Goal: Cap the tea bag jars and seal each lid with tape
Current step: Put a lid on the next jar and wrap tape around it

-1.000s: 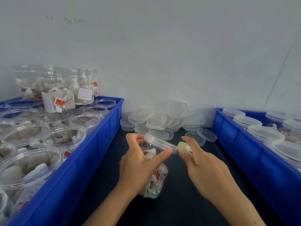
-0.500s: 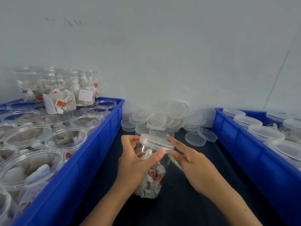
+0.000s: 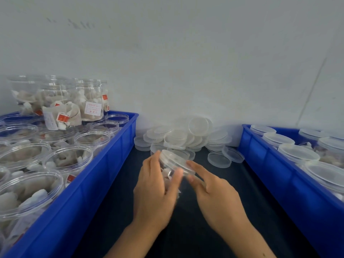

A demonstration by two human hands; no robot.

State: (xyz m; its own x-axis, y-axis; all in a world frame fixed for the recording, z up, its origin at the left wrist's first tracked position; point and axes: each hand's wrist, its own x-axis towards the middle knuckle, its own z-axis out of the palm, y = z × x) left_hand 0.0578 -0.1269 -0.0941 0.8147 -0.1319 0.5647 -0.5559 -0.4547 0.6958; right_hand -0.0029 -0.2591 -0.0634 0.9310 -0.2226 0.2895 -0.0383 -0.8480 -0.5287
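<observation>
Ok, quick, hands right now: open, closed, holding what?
Left hand: grips the capped jar.
Right hand: fingers straight, touching the jar's lid rim; holds nothing visible.

text: none legible | white label (image 3: 93,108) on stacked jar (image 3: 89,101): print too small

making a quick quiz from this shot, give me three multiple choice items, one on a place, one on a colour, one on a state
1. Where is the loose lid pile?
A. inside the left bin
B. on the table by the wall
C. on the floor

2. What colour are the bins?
A. blue
B. green
C. red

3. The jar in the left hand is
A. uncapped
B. capped
C. lying empty

Key: 1 B, the pile sits between the bins against the wall. 2 A, both bin walls are blue. 3 B, a clear lid covers its mouth.
</observation>
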